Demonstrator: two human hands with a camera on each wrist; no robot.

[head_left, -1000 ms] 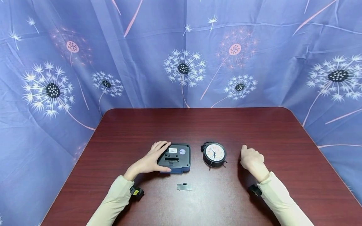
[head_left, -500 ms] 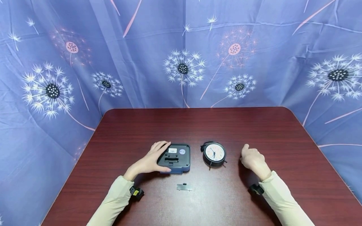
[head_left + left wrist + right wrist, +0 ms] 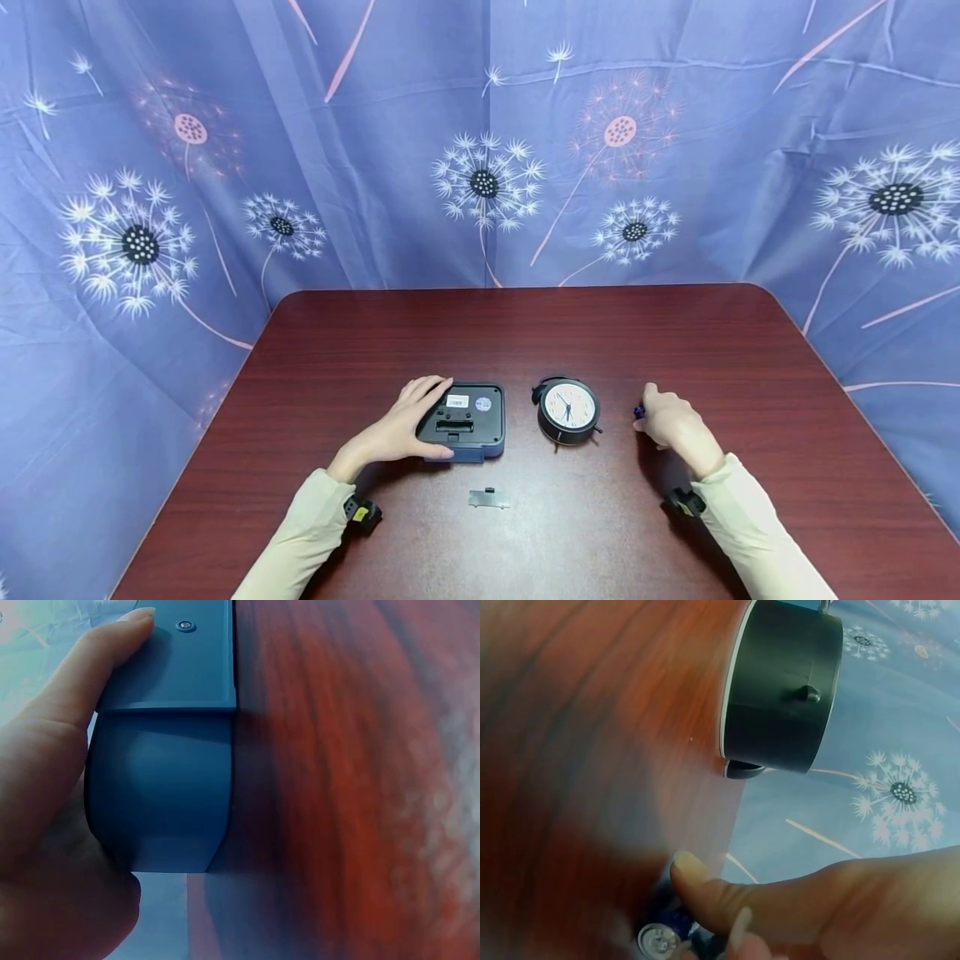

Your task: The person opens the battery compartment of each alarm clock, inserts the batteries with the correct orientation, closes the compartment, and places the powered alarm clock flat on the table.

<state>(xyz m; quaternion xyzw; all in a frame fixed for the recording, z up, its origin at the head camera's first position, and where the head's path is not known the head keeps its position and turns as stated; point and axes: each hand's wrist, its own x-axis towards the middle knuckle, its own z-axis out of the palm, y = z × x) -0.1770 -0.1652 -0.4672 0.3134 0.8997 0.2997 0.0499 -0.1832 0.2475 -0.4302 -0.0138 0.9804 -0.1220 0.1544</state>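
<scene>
A blue clock [image 3: 491, 429] lies face down, its black back upward with an open battery slot. My left hand [image 3: 393, 425] grips its left side, thumb along the near edge and fingers over the far one; in the left wrist view the thumb [image 3: 90, 667] presses the blue case [image 3: 169, 780]. To the right, low over the table, my right hand [image 3: 672, 425] pinches a dark blue battery [image 3: 639, 412]. The right wrist view shows the battery's round metal end [image 3: 658, 941] below the thumb; the fingers are mostly cut off there.
A round black alarm clock [image 3: 568, 408] lies face up between the hands, its side [image 3: 780, 690] showing in the right wrist view. Nearer the front lies a small translucent battery cover [image 3: 489, 497]. A patterned curtain [image 3: 375, 167] hangs behind the table's back edge.
My right hand has shifted slightly and turned, and the battery now shows at its fingertips. The left hand keeps its grip on the blue clock.
</scene>
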